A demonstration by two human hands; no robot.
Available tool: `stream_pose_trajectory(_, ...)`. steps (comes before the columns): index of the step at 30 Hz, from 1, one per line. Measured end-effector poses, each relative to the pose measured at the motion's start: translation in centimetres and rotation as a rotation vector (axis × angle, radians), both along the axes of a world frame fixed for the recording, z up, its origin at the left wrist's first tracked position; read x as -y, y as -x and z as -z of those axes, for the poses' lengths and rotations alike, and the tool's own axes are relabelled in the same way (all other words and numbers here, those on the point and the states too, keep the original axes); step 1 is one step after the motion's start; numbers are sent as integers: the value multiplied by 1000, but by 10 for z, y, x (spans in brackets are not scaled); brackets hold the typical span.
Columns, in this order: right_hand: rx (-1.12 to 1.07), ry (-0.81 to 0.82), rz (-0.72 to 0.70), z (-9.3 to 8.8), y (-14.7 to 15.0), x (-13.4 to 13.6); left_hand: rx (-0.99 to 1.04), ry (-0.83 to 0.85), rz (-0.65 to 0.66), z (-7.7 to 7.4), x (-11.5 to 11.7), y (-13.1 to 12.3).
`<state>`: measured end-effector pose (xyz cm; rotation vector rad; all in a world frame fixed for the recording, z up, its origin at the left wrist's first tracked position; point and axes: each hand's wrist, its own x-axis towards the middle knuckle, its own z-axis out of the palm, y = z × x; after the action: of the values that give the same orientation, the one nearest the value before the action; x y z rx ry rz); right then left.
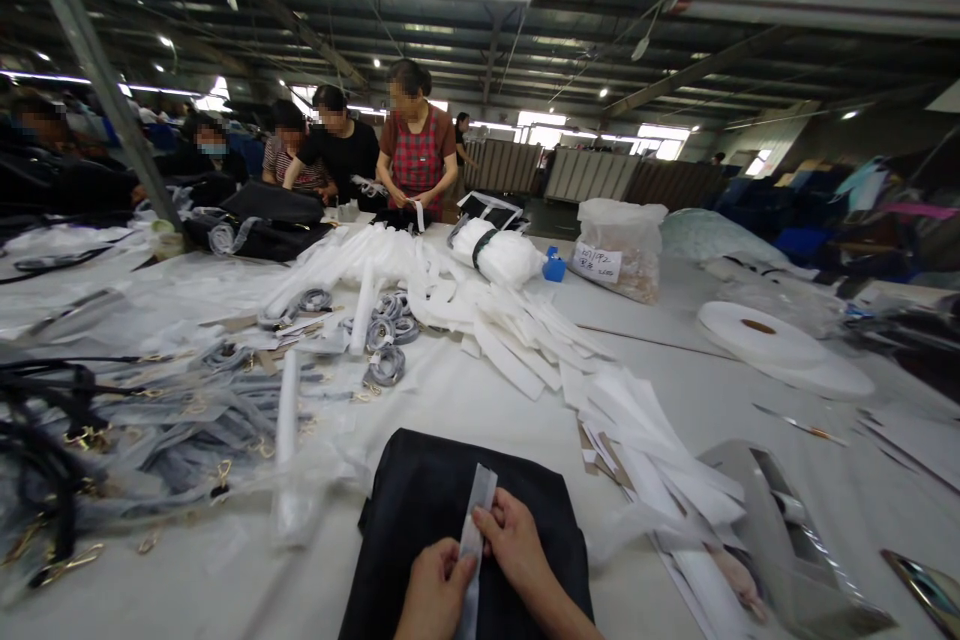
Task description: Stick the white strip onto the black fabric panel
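A black fabric piece (420, 500) lies on the white table (480, 400) right in front of me. Over it, both hands pinch a narrow white strip (478, 505) that stands nearly upright. My left hand (433, 592) grips the strip's lower part with closed fingers. My right hand (514, 542) pinches it a little higher, thumb and fingers pressed on its edge.
White strips (525, 330) lie heaped down the table's middle, with coiled grey straps (386, 365) and bagged black straps (45, 450) at left. A white tape roll (757, 332) and a filled plastic bag (619, 250) sit at right. Several people (416, 145) work at the far end.
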<state>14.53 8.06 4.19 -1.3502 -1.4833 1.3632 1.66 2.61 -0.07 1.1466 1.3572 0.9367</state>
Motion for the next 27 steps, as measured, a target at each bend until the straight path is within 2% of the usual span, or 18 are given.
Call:
stream_pose_trajectory(4, 19, -24, 42, 1, 2, -1, 14, 33, -36, 0, 2, 0)
stream_pose_trajectory(8, 61, -29, 23, -6, 0, 2, 12, 38, -106, -2, 2, -2)
stream_pose_trajectory(14, 388, -78, -102, -16, -8, 10, -2, 17, -137, -10, -1, -1)
stream_pose_trajectory(22, 452, -67, 3, -2, -1, 11, -61, -3, -86, -22, -13, 2)
stream_pose_trajectory(27, 425, 27, -24, 8, -1, 10, -120, 13, -133, -16, -7, 3)
